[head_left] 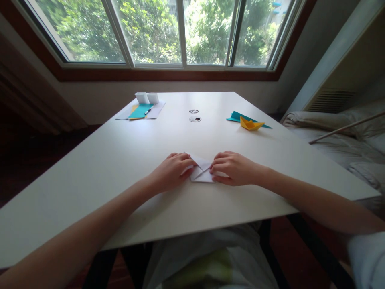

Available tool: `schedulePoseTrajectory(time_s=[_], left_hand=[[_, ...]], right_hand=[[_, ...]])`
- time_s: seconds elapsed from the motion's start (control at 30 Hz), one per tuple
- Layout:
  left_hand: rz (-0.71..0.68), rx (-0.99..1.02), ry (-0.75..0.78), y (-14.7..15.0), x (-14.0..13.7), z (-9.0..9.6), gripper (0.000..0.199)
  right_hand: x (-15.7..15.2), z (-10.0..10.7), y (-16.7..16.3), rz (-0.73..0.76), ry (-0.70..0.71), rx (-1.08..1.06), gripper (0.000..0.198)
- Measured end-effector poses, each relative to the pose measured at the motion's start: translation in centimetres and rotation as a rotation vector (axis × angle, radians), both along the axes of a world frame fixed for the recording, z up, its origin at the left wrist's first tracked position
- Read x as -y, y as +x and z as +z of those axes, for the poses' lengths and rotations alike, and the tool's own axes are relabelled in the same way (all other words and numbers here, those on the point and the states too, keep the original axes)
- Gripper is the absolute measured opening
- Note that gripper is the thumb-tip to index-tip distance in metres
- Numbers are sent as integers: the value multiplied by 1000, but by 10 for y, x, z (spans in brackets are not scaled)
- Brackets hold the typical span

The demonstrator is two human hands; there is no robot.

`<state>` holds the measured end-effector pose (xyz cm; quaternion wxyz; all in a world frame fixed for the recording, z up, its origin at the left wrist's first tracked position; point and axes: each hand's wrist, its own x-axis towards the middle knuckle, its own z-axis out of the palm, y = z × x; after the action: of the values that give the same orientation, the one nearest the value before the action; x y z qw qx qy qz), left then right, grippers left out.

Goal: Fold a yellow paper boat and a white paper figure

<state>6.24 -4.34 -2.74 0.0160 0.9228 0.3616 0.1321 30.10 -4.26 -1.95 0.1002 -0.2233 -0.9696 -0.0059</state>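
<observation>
A folded piece of white paper [202, 175] lies on the table near its front edge, with overlapping flaps and creases meeting near its middle. My left hand [174, 170] grips its left side, fingers curled over the edge. On the opposite side my right hand [233, 168] holds the paper between bent fingers and thumb. Both hands rest low at the tabletop, and their fingers hide the paper's side edges.
On the white table [120, 160], a yellow paper boat [251, 123] stands before a teal folded paper [236, 116] at the right. Teal sheets [140, 110], a pen [149, 109] and white boxy pieces [152, 98] sit back left. Round inserts [195, 119] mark the centre.
</observation>
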Motion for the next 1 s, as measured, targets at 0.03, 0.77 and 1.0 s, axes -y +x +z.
schedulePoseTrajectory(time_s=[0.03,0.77,1.0], left_hand=[[6,-10,1,0,0,0,27],[198,-108,33,-11,0,6,30],[54,-153,47,-24,-13,2,26]], right_hand=[[1,1,0,-37,15,2,31],[-8,-12,-4,-156,-272,-153,24],[1,-1,-6,-104,-302,-118,25]])
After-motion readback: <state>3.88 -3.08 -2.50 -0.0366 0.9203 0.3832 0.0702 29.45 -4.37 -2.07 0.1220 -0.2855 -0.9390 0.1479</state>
